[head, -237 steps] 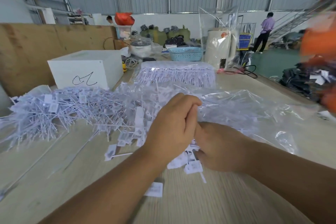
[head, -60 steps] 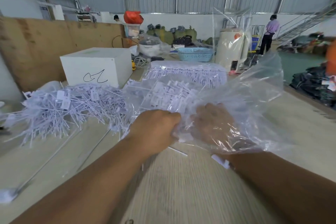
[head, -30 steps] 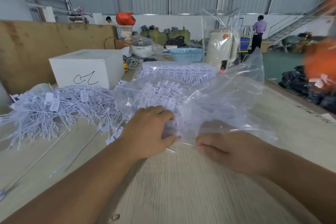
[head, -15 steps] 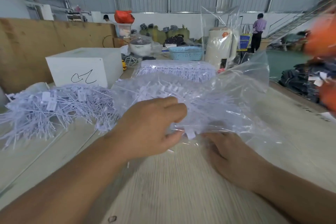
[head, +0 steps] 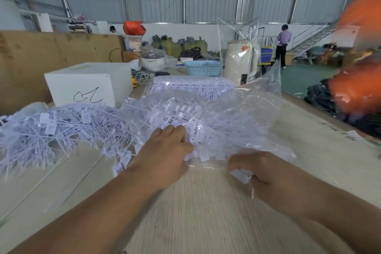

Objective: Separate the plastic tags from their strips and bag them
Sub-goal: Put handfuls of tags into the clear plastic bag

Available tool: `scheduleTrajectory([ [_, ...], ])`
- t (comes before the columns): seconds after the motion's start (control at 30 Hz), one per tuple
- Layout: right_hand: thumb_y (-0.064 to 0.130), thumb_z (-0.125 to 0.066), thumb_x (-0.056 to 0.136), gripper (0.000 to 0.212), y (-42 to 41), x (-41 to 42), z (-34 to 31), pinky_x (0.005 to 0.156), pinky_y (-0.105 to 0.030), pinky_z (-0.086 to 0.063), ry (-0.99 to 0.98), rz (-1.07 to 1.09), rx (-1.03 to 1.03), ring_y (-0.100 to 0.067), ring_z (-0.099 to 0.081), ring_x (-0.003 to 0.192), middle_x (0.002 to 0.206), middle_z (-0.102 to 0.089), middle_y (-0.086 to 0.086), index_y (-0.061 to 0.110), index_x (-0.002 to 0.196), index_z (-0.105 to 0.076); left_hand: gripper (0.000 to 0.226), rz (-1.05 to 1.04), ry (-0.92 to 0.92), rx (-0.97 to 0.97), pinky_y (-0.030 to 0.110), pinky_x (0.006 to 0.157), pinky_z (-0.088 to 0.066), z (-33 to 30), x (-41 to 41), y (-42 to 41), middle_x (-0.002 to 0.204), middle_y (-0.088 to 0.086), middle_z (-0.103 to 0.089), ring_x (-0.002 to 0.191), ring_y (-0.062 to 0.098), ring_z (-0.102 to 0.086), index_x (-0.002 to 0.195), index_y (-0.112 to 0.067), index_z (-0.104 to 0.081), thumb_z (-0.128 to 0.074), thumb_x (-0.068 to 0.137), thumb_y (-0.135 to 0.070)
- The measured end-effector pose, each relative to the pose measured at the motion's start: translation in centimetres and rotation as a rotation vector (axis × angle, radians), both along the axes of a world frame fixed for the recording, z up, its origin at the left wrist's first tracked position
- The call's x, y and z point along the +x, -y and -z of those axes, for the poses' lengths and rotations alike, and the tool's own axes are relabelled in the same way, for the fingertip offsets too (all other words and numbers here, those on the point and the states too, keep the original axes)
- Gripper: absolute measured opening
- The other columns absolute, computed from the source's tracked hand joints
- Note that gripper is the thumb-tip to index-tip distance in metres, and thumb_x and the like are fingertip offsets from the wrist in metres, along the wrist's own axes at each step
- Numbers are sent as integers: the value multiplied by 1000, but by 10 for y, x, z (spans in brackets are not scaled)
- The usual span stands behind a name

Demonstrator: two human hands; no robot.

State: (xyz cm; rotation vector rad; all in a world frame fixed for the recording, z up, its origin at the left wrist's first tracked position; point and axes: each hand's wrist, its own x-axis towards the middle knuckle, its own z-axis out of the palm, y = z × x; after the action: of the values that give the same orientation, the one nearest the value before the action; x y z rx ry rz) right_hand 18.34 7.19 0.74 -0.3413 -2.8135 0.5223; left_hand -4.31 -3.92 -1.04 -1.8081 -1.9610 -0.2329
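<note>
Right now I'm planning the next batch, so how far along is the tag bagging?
Done: the clear bag already holds many loose tags. In hand: the left hand rests on the bag near its mouth, and the right hand grips its edge with a few tags. Left: a large pile of tag strips lies on the table, and another bagful behind.

Both forearms are bare (no sleeves, watch or gloves show), each grip ungloved.
</note>
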Motion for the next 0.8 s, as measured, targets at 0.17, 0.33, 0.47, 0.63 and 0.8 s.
scheduleTrajectory([
  [0.17,-6,-53,81,37,-38,-17,11,83,-14,-43,303,55,231,13,-57,79,91,-56,16,15,107,-70,24,-47,18,6,37,83,-35,6,-1,-1,102,-3,-51,96,23,-48,91,-25,-70,-57,77,-41],
  [0.33,9,-52,81,26,-31,-2,8,75,-4,-32,216,-20,393,11,-48,85,91,-56,21,30,95,-62,15,-40,14,27,36,79,-37,8,-1,-2,96,-3,-52,89,22,-50,82,-23,-69,-71,67,-27],
  [0.47,24,-46,93,16,-20,-24,6,81,-21,-43,185,29,469,-2,-55,100,105,-58,17,32,102,-57,12,-24,15,53,35,78,-37,8,-1,-2,94,-3,-52,87,21,-50,80,-23,-69,-72,69,-28],
  [0.63,25,-40,97,25,-9,-39,10,81,-30,-49,145,94,499,-14,-60,101,110,-59,14,37,117,-50,13,-8,31,89,30,71,-34,4,1,-1,82,-5,-46,78,17,-44,69,-21,-63,-76,66,-24],
  [0.8,32,-32,99,17,-20,-41,17,81,-21,-46,148,108,360,-3,-56,99,101,-53,22,40,101,-47,24,-32,21,114,33,67,-40,-1,3,-1,77,-1,-48,73,22,-50,63,-17,-61,-83,58,-24],
])
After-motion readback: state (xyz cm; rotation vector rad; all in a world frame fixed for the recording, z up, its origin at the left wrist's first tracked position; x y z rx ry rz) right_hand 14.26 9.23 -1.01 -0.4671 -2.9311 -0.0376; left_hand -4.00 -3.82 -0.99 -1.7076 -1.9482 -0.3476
